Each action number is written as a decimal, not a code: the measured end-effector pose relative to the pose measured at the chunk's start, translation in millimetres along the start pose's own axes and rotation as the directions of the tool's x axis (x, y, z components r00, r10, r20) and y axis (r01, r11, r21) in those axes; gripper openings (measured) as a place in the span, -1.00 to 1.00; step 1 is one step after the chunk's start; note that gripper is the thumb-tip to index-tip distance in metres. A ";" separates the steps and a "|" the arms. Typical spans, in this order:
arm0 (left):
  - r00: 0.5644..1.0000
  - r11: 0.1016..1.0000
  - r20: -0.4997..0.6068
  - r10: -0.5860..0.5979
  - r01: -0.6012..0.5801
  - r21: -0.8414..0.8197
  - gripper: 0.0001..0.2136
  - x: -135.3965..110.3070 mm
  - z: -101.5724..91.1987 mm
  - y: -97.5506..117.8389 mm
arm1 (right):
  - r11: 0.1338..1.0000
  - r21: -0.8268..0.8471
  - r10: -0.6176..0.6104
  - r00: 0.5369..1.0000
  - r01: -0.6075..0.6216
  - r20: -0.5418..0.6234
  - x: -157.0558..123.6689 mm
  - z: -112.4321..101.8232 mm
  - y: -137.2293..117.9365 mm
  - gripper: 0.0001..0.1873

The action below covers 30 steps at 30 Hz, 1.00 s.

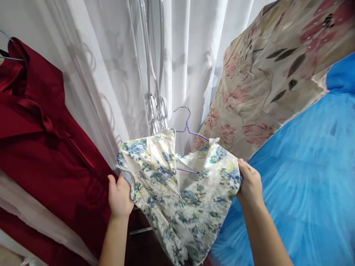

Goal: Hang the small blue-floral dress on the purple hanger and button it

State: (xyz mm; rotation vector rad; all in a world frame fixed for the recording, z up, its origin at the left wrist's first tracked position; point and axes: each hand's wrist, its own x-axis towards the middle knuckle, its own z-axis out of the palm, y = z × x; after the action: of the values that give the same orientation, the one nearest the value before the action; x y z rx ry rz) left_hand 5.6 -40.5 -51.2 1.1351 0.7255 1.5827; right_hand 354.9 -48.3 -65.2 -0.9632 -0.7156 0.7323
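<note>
A white V-neck dress with blue flowers (162,177) hangs in front of me on a thin purple wire hanger (187,123). The hanger's hook points up and left above the neckline, and its lower bar shows through the neck opening. My left hand (119,194) is at the left sleeve edge with its thumb out and apart from the cloth. Its other fingers are partly hidden behind the fabric. On the opposite side, my right hand (250,181) pinches the right sleeve between thumb and fingers. The dress's lower part falls in folds between my forearms.
A dark red garment (50,144) hangs at the left. To the right are a beige dress with pink flowers (238,99) and a bright blue gauzy skirt (302,177). White curtains (111,55) and a curled white metal stand (158,107) are behind.
</note>
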 end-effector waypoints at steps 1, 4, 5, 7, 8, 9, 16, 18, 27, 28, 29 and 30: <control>0.995 0.999 -0.094 0.012 -0.015 -0.033 -0.30 -5.8 -10.4 -2.0 | 1.000 -0.010 -0.003 0.999 0.003 0.041 1.8 8.8 -3.0 -0.76; 0.924 0.999 -0.382 0.035 -0.035 0.006 -0.45 -23.0 -36.4 -11.6 | 0.998 -0.059 0.026 0.982 -0.015 0.189 2.3 30.5 -6.9 -0.73; 0.898 0.999 -0.439 0.030 -0.017 0.033 -0.44 -28.9 -43.7 -15.4 | 0.997 -0.074 0.043 0.973 -0.027 0.227 2.3 33.5 -6.7 -0.72; 0.882 0.997 -0.472 -0.017 0.053 0.064 -0.44 -42.0 -56.4 -24.0 | 0.993 -0.110 0.072 0.960 -0.043 0.270 3.0 32.1 -3.6 -0.70; 0.894 0.991 -0.442 -0.065 0.110 0.075 -0.45 -49.3 -61.3 -29.1 | 0.990 -0.137 0.066 0.959 -0.029 0.275 3.0 28.8 -0.5 -0.69; 0.907 0.980 -0.402 -0.124 0.177 0.096 -0.46 -57.1 -65.1 -35.2 | 0.985 -0.170 0.031 0.965 0.015 0.260 1.9 24.8 4.0 -0.69; 0.859 0.844 -0.410 -0.305 0.443 0.301 -0.54 -102.3 -65.9 -95.6 | 0.828 -0.481 -0.350 0.936 0.288 -0.044 -69.8 25.1 74.6 -0.76; 0.849 0.844 -0.430 -0.308 0.453 0.289 -0.57 -106.1 -66.5 -107.1 | 0.873 -0.450 -0.024 0.938 0.188 0.346 -96.0 39.8 96.8 -0.79; 0.786 0.872 -0.494 -0.371 0.478 0.106 -0.53 -105.6 -75.3 -101.3 | 0.897 -0.435 0.238 0.743 0.078 0.625 -115.6 89.6 130.6 -0.70; 0.781 0.879 -0.494 -0.381 0.471 0.067 -0.52 -107.3 -75.3 -100.7 | 0.901 -0.431 0.256 0.749 0.044 0.611 -116.3 90.5 132.0 -0.71; 0.773 0.883 -0.494 -0.397 0.468 0.023 -0.51 -109.3 -75.2 -100.8 | 0.903 -0.429 0.275 0.752 0.011 0.599 -117.7 91.4 133.4 -0.71; 0.763 0.883 -0.493 -0.419 0.468 -0.026 -0.49 -111.5 -74.9 -101.5 | 0.904 -0.427 0.290 0.754 -0.014 0.590 -119.8 92.6 135.0 -0.70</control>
State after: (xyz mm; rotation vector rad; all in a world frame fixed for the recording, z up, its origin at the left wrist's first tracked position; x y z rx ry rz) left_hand -20.0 -109.2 -202.7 0.5508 1.3184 1.4272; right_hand 184.1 -51.3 -174.6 -1.1579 -1.4531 1.1179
